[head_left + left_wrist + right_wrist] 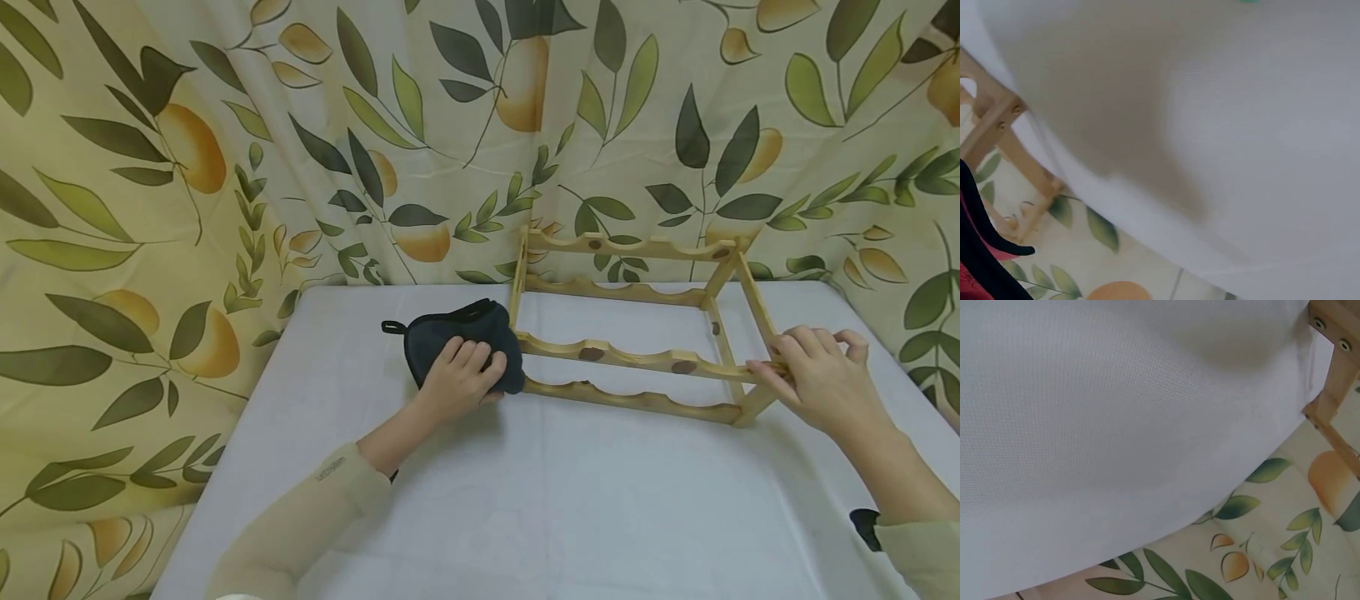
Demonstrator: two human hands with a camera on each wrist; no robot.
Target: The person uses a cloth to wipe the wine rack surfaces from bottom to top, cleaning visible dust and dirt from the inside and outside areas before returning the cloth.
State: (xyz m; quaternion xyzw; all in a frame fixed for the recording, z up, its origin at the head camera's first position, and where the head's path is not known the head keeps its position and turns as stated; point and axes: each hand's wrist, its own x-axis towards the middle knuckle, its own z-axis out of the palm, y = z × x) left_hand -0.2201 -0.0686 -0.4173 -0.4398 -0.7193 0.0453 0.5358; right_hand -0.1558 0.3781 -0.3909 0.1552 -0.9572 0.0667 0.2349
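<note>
My left hand (462, 375) grips a dark navy zip pouch (431, 342) with a small black loop at its far left end. Reddish lining shows between the dark edges of the pouch (969, 219) in the left wrist view. The pouch overlaps the left end of a wooden wine rack (637, 358), whose rails have scalloped edges. At the rack's right end, my right hand (828, 379) holds the front upper corner, thumb along the rail and fingers curled over. Only part of the rack (1335, 347) appears in the right wrist view, at its upper right.
The rack stands on a table with a white cloth (600, 508), near its back edge. Behind and to the left hangs a curtain (465, 142) printed with leaves and orange fruit.
</note>
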